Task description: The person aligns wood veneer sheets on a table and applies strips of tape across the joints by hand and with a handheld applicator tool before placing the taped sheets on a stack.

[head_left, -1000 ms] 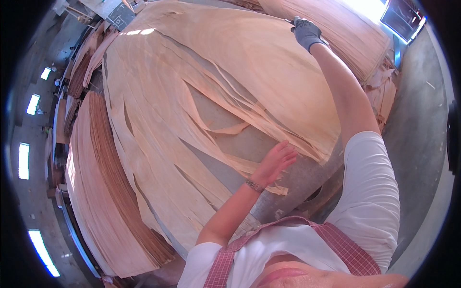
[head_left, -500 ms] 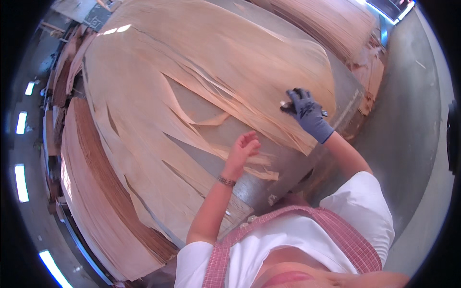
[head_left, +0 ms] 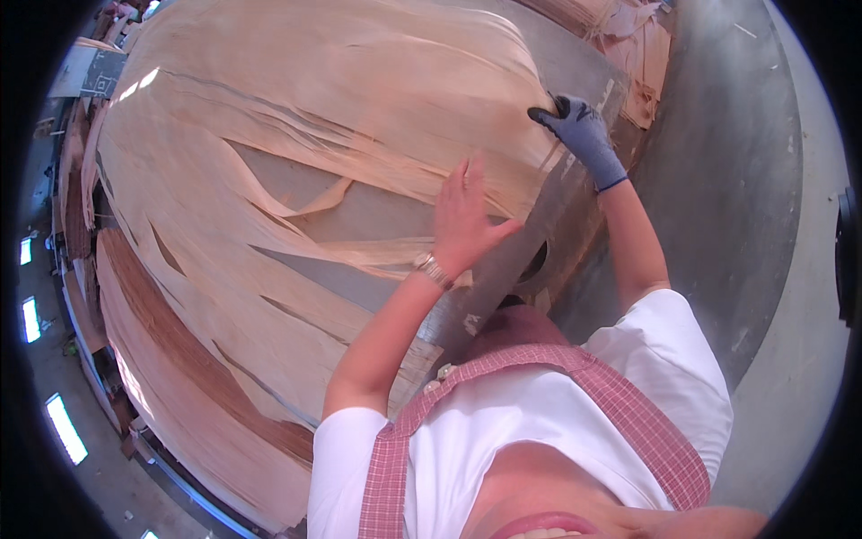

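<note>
Hands apart: the bare left hand (head_left: 462, 223), thumb splayed, over torn, pale-tan wood veneer (head_left: 395, 90); the grey-gloved right hand (head_left: 588, 144) at its edge, grip unclear.

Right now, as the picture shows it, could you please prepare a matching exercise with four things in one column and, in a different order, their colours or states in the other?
Things
1. Left grip
2. Right grip
3. Thin wood sheet
4. Apron

Colours and states
A. Reddish check pattern
B. Bare, without a glove
C. Pale, with long open slits
D. Gloved in grey and black

Right pairs: 1-B, 2-D, 3-C, 4-A
</note>
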`<state>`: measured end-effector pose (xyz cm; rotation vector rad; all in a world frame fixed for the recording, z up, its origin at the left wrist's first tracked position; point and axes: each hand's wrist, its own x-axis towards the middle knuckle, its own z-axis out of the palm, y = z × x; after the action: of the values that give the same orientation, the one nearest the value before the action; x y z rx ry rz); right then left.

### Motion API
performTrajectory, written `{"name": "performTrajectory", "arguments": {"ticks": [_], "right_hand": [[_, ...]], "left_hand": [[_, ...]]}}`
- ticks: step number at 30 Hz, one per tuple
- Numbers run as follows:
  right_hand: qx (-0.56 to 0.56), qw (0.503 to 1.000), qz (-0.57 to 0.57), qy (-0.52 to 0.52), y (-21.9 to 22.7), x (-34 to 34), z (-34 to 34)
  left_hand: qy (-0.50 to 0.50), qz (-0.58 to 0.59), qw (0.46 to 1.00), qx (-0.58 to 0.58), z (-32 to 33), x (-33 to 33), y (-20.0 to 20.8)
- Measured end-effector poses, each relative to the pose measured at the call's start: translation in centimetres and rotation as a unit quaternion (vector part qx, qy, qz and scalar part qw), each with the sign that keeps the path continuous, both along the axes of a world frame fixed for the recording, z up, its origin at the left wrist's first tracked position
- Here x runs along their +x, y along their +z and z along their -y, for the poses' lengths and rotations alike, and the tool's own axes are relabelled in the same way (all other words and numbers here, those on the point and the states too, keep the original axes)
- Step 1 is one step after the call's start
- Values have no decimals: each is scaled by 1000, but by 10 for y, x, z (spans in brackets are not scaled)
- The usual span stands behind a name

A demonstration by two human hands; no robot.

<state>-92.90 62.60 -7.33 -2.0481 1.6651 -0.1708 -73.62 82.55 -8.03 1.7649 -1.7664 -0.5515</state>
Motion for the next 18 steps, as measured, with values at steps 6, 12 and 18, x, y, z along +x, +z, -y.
{"name": "performTrajectory", "arguments": {"ticks": [6,12,18], "right_hand": [[-103,975,104,167,83,42,-27],[15,906,417,71,104,50,-9],[-37,958,230,168,-50,117,27]], "left_hand": [[125,32,989,-77,61,-45,38],[195,-168,947,-192,55,41,66],[326,-264,900,-121,14,135,135]]}}
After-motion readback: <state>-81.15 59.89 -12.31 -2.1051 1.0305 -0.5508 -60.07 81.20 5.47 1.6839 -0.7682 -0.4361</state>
